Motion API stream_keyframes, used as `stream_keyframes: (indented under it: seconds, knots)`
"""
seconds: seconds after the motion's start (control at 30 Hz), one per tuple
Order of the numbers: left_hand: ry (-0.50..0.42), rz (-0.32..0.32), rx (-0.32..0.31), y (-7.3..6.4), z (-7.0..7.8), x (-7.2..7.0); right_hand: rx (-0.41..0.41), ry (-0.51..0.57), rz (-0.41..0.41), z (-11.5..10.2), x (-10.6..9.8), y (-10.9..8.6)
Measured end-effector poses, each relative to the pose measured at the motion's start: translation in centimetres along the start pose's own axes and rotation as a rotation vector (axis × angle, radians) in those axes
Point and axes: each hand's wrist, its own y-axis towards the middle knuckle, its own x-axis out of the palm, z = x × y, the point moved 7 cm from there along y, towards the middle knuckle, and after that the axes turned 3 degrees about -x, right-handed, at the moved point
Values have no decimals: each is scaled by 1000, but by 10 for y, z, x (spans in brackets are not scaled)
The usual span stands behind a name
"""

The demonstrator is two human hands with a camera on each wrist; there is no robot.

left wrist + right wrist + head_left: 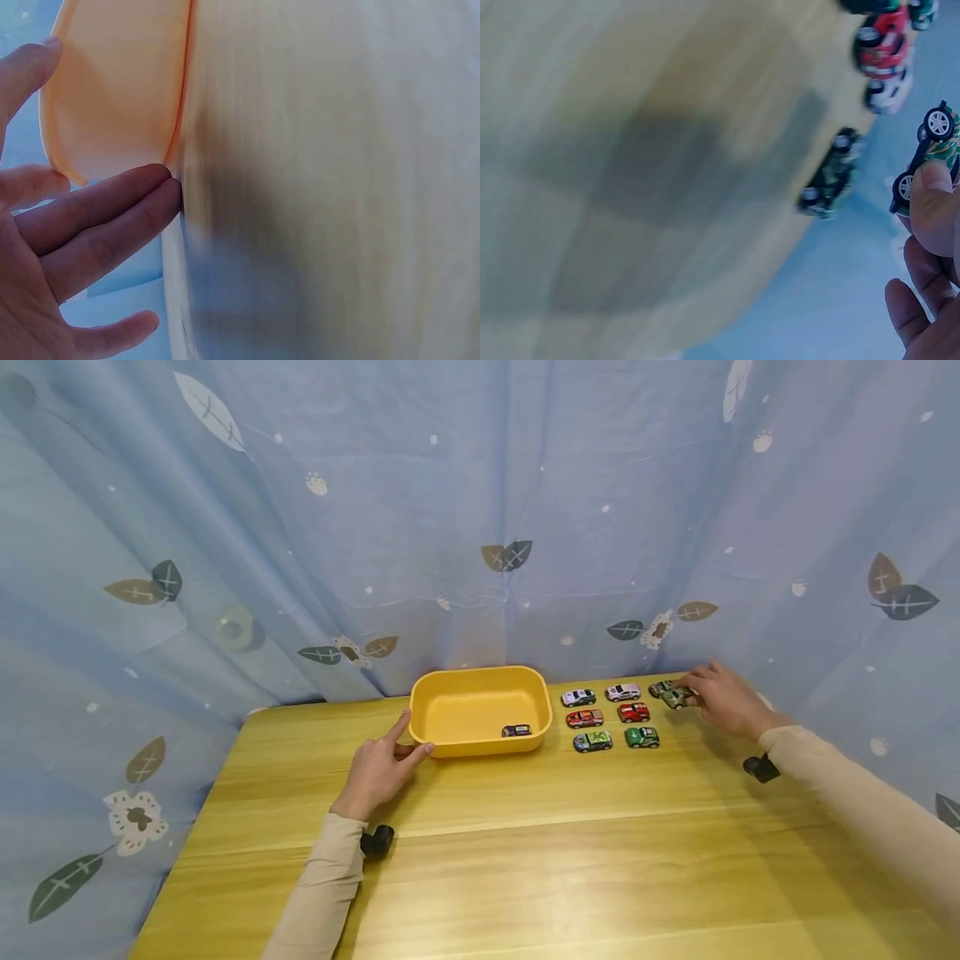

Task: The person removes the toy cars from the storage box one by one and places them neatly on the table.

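My left hand (378,774) touches the near left corner of a yellow plastic tray (480,749). In the left wrist view its thumb and index finger rest at the rim, while two other fairly straight fingers (112,225) lie against the outer wall. A small dark blue toy car (517,730) sits inside the tray. At the right, my right hand (727,700) pinches a green camouflage toy car (937,131) between thumb and fingers, above the table. Another camouflage toy car (831,174) stands on the tabletop near the back edge.
Between tray and right hand stand several toy cars in rows, among them a white one (578,697), a red one (633,712) and a green one (642,737). A blue patterned curtain (465,510) hangs behind the wooden table (525,860).
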Motion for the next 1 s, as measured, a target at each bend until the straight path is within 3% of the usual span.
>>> stream_keyframes:
  seconds: [0.27, 0.53, 1.0]
  knots:
    - [3, 1, 0, -2, 0, -1, 32, 14, 2, 13, 24, -14]
    - [8, 9, 17, -3, 0, -1, 43, 14, -20, 13, 43, -19]
    - [-1, -1, -12, 2, 0, 0, 20, -68, 15, 15, 47, -16]
